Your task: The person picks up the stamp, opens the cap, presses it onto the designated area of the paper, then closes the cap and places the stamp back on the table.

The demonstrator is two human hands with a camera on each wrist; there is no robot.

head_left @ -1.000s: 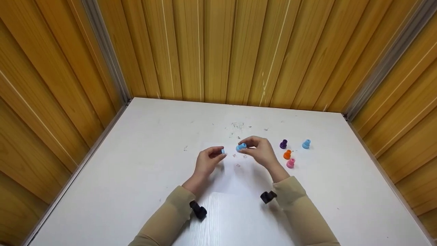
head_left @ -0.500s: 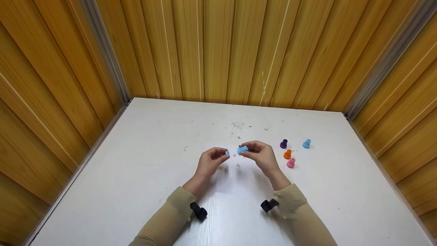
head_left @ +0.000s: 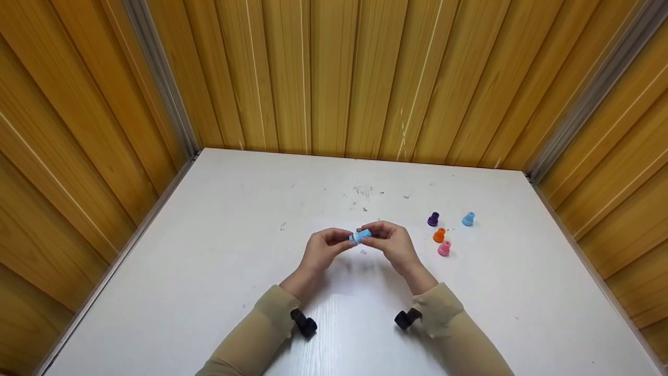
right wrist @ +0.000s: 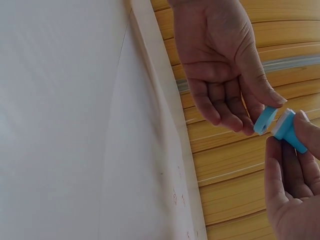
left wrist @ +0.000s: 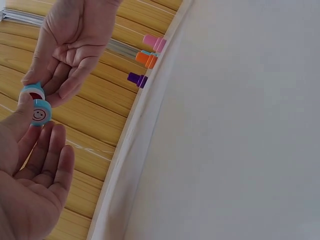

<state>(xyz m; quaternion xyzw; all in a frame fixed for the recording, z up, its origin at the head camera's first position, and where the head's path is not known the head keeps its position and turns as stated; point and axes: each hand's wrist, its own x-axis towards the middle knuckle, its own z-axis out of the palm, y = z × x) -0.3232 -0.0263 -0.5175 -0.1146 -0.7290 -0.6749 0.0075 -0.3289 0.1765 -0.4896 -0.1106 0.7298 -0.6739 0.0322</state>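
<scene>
Over the middle of the table, my right hand pinches a light blue toy stamp by its handle between thumb and fingers. The stamp is tilted, its wide end toward my left hand. That hand pinches the matching round blue cap, which carries a smiley face, as the left wrist view shows. In that view a bit of the stamp's red face shows behind the cap. In the right wrist view a narrow gap lies between cap and stamp, the two roughly facing each other.
To the right on the white table stand several more stamps: purple, orange, pink and light blue. A white paper lies under my hands, with small red prints. Wood-patterned walls enclose the table's back and sides.
The hands have come together: the left moved right with the cap and the right moved slightly left and nearer with the stamp. The standing stamps have stayed put.
</scene>
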